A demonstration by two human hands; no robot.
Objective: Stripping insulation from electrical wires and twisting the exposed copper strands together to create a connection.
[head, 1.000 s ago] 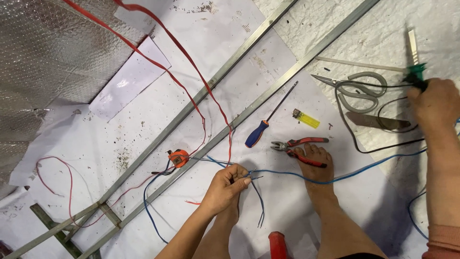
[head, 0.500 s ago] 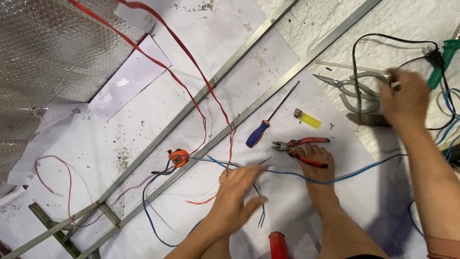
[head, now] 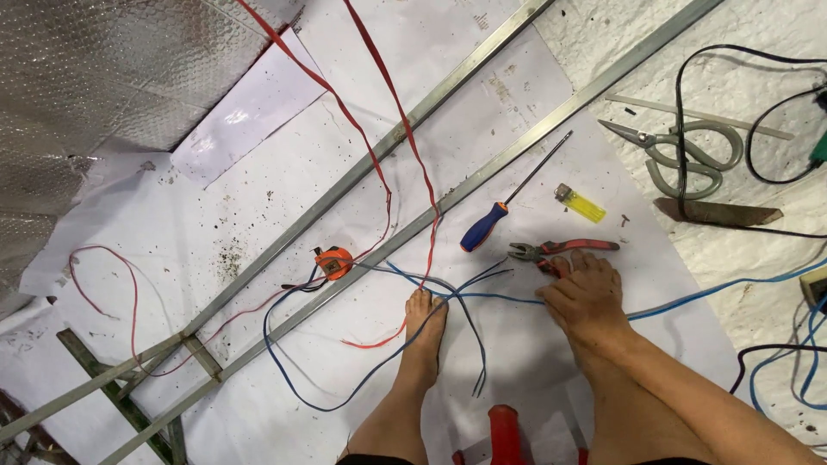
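Neither hand shows in the head view, so I cannot tell how the fingers are set or whether they hold anything. What is there is two bare feet: the left foot (head: 425,331) rests on a bunch of thin blue and dark wires (head: 448,288) near the bottom edge of the white sheet (head: 258,198), and the right foot (head: 590,301) sits on the blue wire (head: 672,303) that runs off to the sheet's right edge.

The pliers (head: 564,250) lie just beside the right toes, with the screwdriver (head: 487,226) and a yellow lighter (head: 581,204) close above. For wire pinned like this, I judge it best to keep both feet flat and the run between them straight (bare toes that near the plier jaws want care).

The sheet lies on a rough pale floor. Two long metal rails (head: 482,60) cross it diagonally, an orange tape measure (head: 334,261) against the lower one, and red wire (head: 379,172) loops over them. Silver foil sheeting (head: 86,86) fills the upper left corner; snips (head: 680,151) and a black cable (head: 680,103) lie off the sheet, upper right.
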